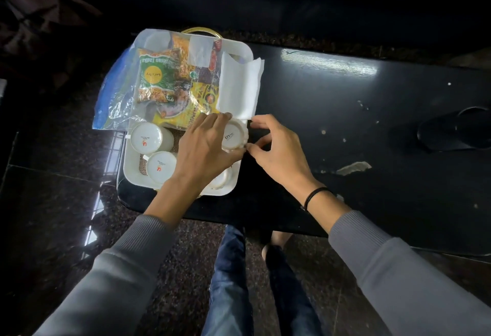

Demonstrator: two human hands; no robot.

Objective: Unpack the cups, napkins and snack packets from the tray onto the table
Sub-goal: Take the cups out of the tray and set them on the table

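A white tray sits on the left end of a black table. Two white cups stand upside down in its near left part. My left hand grips a third upturned white cup at the tray's right edge. My right hand touches that cup's right side with thumb and fingertips. A further cup is partly hidden under my left forearm. Snack packets in green, yellow and orange fill the far half. White napkins lie over the far right rim.
A clear and blue plastic bag hangs off the tray's left side. A black sandal lies on the table at far right, with a torn paper scrap nearer. My jeans-clad legs are below the table's front edge.
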